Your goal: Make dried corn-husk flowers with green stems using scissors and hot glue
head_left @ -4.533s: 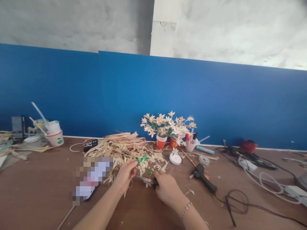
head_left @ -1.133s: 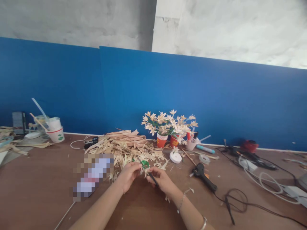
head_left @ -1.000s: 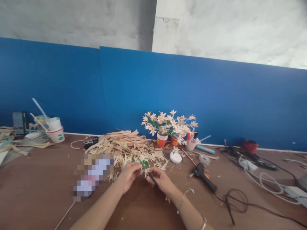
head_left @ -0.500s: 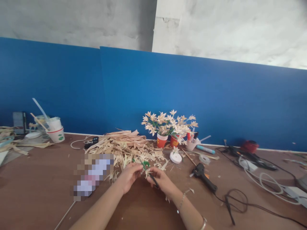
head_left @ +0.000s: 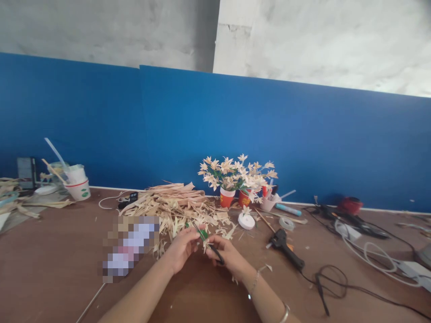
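My left hand is closed, its thumb and fingertips pinching a thin stem of a small pale artificial flower. My right hand is closed around scissors with a dark handle loop that shows below the fingers. The slim blades point up and left, close to the left fingertips. The flower sits between both hands, touching or nearly touching the right fingertips. Green tape or leaf material lies just behind it. Fingers partly hide the stem and the blades.
Pale husk strips are heaped behind my hands. Red cups hold finished flowers near the blue partition. To the right lie a white disc, a tape roll, a glue gun and cables. A blurred-out object lies left.
The scissors' dark handle loop has shifted slightly, showing a little more below my right fingers. Both hands stay in almost the same place.
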